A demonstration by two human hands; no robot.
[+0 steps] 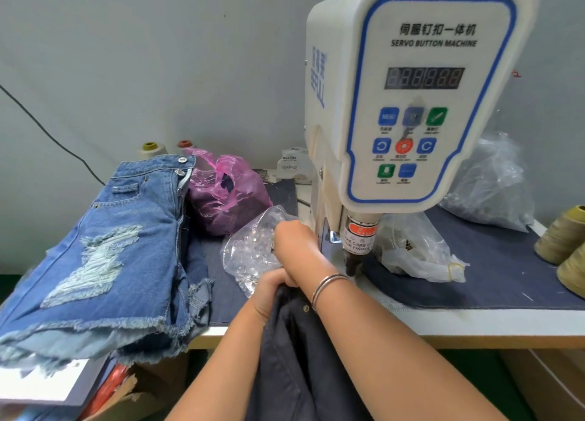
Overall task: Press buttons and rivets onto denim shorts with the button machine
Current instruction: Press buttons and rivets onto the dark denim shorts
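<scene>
At lower centre, the left hand is gripping dark grey denim shorts while the right hand, fingers hidden, is reaching into a clear plastic bag beside the white button machine.

a: where does the one view sit?
b: on the person's head, looking forward and down, close over the table edge.
a: and straight ahead?
b: the button machine, very near, against the wall.
</scene>
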